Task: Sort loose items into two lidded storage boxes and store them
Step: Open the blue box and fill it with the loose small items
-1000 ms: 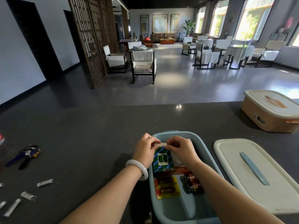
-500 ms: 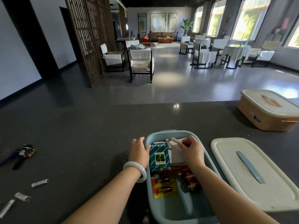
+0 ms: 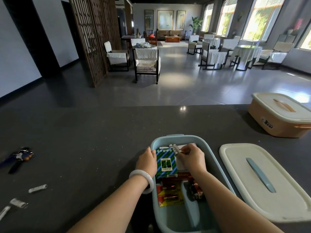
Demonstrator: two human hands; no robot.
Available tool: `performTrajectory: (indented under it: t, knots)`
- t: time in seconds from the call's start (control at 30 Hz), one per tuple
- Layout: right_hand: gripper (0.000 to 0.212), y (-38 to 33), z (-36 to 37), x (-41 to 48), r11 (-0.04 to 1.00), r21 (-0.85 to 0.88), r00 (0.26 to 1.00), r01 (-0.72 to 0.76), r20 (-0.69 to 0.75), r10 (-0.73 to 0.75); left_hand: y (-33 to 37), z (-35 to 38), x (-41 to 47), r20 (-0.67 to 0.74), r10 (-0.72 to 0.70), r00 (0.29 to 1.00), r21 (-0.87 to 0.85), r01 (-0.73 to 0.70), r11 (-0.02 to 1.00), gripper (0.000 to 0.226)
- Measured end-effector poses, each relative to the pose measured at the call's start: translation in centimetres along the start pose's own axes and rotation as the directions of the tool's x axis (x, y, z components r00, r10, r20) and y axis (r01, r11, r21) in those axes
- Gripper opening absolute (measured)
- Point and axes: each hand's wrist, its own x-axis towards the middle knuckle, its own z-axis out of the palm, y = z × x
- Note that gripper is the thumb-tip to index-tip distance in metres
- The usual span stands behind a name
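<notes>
Two hands | left hand (image 3: 146, 159) relaxed against blue box (image 3: 170, 137) | right hand (image 3: 193, 157) pinching white tube (image 3: 176, 148)

The open box (image 3: 212, 148) sits nearest, its lid (image 3: 262, 180) right, the lidded box (image 3: 279, 115) farther right.
</notes>
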Motion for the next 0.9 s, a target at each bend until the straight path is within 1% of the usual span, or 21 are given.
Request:
performTrajectory:
  t: [0.17,0.37,0.5,0.63,0.7,0.77,0.83,0.9]
  knots:
    - [0.023,0.2,0.1,0.4,1.000,-0.001,0.999,0.014,0.044,-0.014,0.1,0.0,0.0,-0.005,0.000,1.000,0.015,0.000,1.000,0.042]
    - [0.022,0.2,0.5,0.8,0.998,-0.048,0.999,0.028,0.017,-0.027,0.2,0.0,0.1,-0.002,-0.020,1.000,0.011,0.020,1.000,0.044]
    - [0.021,0.1,0.8,0.9,0.991,-0.120,0.999,0.052,-0.009,-0.054,0.3,-0.1,-0.2,-0.011,-0.022,1.000,-0.006,0.022,1.000,0.045]
    - [0.026,-0.1,0.7,0.8,0.995,-0.091,0.999,0.050,0.008,-0.049,0.4,-0.2,-0.2,-0.018,-0.016,1.000,-0.003,0.016,1.000,0.046]
    - [0.028,-0.4,0.3,0.6,0.994,-0.090,0.998,0.069,-0.005,-0.070,0.3,-0.2,-0.1,-0.022,-0.011,1.000,-0.006,0.011,1.000,0.046]
    - [0.030,-0.7,-0.3,0.1,0.988,-0.093,0.992,0.124,-0.019,-0.127,0.3,-0.2,0.0,-0.020,-0.007,1.000,-0.008,0.007,1.000,0.044]
    - [0.037,-0.8,-0.9,-0.5,0.979,-0.059,0.980,0.196,0.025,-0.195,0.3,-0.2,0.0,-0.022,-0.003,1.000,0.002,0.003,1.000,0.043]
    - [0.053,-0.6,-1.4,-1.3,0.971,-0.001,0.962,0.239,0.139,-0.237,0.3,-0.1,0.1,-0.028,-0.003,1.000,0.017,0.003,1.000,0.042]
